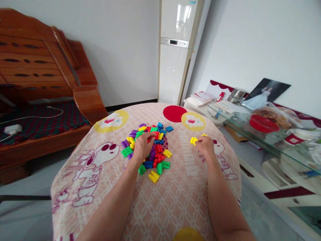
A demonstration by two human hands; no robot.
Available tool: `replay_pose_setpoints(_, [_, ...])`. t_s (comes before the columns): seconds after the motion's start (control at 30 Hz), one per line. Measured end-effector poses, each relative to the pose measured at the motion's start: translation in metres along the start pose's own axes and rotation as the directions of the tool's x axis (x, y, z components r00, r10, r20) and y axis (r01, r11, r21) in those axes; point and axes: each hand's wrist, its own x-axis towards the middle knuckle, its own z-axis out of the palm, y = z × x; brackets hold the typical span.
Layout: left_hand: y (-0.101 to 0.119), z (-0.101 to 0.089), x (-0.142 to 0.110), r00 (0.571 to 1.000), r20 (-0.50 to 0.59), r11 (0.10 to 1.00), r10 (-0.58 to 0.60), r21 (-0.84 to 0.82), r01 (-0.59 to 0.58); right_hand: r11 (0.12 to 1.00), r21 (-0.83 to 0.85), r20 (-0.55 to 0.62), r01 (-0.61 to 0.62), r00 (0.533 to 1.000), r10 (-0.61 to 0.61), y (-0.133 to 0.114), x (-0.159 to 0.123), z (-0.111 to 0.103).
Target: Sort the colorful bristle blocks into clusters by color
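A pile of small plastic building blocks (pixel 155 152) in red, blue, green, yellow and purple lies in the middle of a round table under a pink cartoon cloth (pixel 175 201). My left hand (pixel 142 144) rests on top of the pile with its fingers curled down onto a red block near the pile's far side. My right hand (pixel 205 144) is off to the right of the pile, fingers pinched on a yellow block (pixel 193 140) just above the cloth. One loose yellow block (pixel 153 176) lies at the pile's near edge.
A wooden bench (pixel 50 83) with a white charger stands at the left. A tall white air conditioner (pixel 177 50) is in the corner. At the right a glass-topped cabinet (pixel 276 134) carries papers, a photo, a red bowl and bags.
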Motion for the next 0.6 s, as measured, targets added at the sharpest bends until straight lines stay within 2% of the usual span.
replay_pose_setpoints(0.13, [0.000, 0.000, 0.000, 1.000, 0.002, 1.000, 0.011, -0.005, -0.011, 0.991, -0.015, -0.133, -0.131, 0.983, 0.128, 0.013, 0.006, 0.002])
replay_pose_setpoints(0.47, [-0.003, 0.000, 0.001, 1.000, -0.010, 1.000, -0.008, 0.024, 0.008, 0.976, -0.096, -0.165, -0.193, 0.971, 0.176, 0.021, 0.006, 0.007])
replay_pose_setpoints(0.53, [-0.002, 0.002, 0.003, 0.999, 0.000, 0.999, 0.038, 0.039, -0.038, 0.974, -0.090, -0.197, -0.209, 0.962, 0.188, 0.015, 0.004, 0.003])
replay_pose_setpoints(0.6, [0.001, 0.007, 0.004, 0.990, 0.050, 0.989, 0.134, 0.059, -0.137, 0.980, -0.055, -0.240, -0.190, 0.955, 0.172, 0.004, 0.001, 0.001])
